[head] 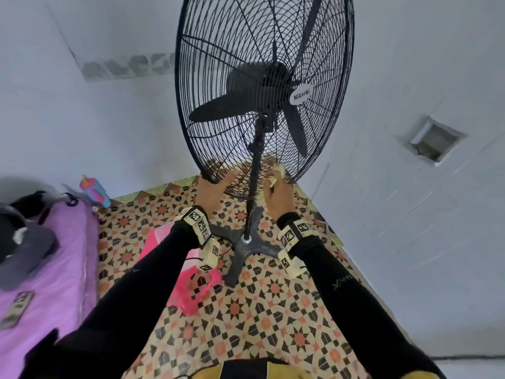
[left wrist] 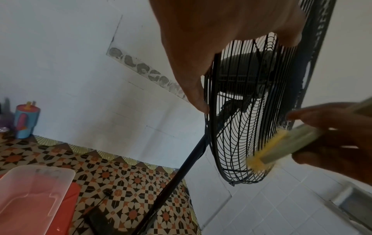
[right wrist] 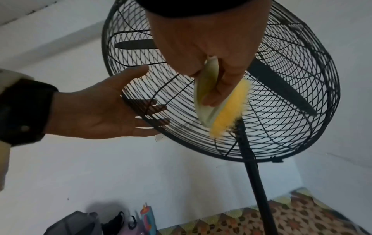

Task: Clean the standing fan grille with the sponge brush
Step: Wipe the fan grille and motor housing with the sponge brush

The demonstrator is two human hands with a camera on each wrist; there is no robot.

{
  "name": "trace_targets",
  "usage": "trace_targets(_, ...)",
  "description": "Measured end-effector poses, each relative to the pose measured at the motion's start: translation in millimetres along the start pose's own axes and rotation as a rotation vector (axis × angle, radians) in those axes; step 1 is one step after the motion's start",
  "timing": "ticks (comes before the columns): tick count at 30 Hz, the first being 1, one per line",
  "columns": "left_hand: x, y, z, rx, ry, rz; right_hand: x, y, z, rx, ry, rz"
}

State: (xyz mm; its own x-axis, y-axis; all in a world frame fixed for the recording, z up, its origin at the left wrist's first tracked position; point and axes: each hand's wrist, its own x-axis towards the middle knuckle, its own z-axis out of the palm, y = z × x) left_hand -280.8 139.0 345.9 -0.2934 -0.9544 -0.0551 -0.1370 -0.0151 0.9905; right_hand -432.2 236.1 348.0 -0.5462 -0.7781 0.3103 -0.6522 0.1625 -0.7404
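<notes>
The black standing fan grille point(head: 246, 64) tilts over the patterned floor on its pole point(head: 255, 170). My left hand point(head: 216, 184) touches the grille's lower left rim, fingers straight against the wires point(right wrist: 149, 108) and thumb point(left wrist: 199, 101) raised. My right hand point(head: 276, 190) grips the sponge brush point(right wrist: 209, 98) by its pale green body. The brush's yellow bristles point(right wrist: 229, 108) press on the lower grille point(right wrist: 281, 119) just right of the pole. In the left wrist view the brush point(left wrist: 267, 151) sits blurred against the grille point(left wrist: 237, 135).
The fan's cross base point(head: 246, 243) stands on the floor between my forearms. A pink plastic tub point(head: 188, 277) lies left of the base. A purple mattress point(head: 49, 269) and a colourful cup point(head: 95, 192) are further left. White walls close in behind and to the right.
</notes>
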Motion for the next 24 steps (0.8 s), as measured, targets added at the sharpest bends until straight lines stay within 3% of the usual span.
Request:
trace_targets(6, -2.7, -1.0, 21.3, -0.168, 0.134, -0.104, 0.8, -13.8, -5.6, 0.203, -0.051, -0.195)
trace_targets(11, 2.4, -17.3, 28.9, -0.183, 0.207, -0.1, 15.8, 49.7, -11.1, 0.06, -0.201, -0.026)
trace_targets(13, 13.5, -39.9, 34.8, -0.168, 0.219, -0.16, 22.6, 42.3, -20.3, 0.083, -0.253, -0.151)
trace_targets(15, 26.4, -63.1, 43.8, -0.182, 0.242, -0.133, 24.5, 24.6, -25.2, 0.18, -0.266, -0.353)
trace_targets(17, 4.2, -36.3, 56.6, -0.133, 0.304, -0.129, 24.5, 23.1, -20.0, 0.218, -0.276, -0.472)
trace_targets(21, -12.0, -27.4, 69.2, -0.102, 0.374, -0.102, 31.7, 72.9, -15.7, 0.135, -0.295, -0.324)
trace_targets(24, -12.2, -31.5, 76.0, -0.124, 0.379, -0.094, 38.5, 68.6, -27.8, 0.122, -0.362, -0.383)
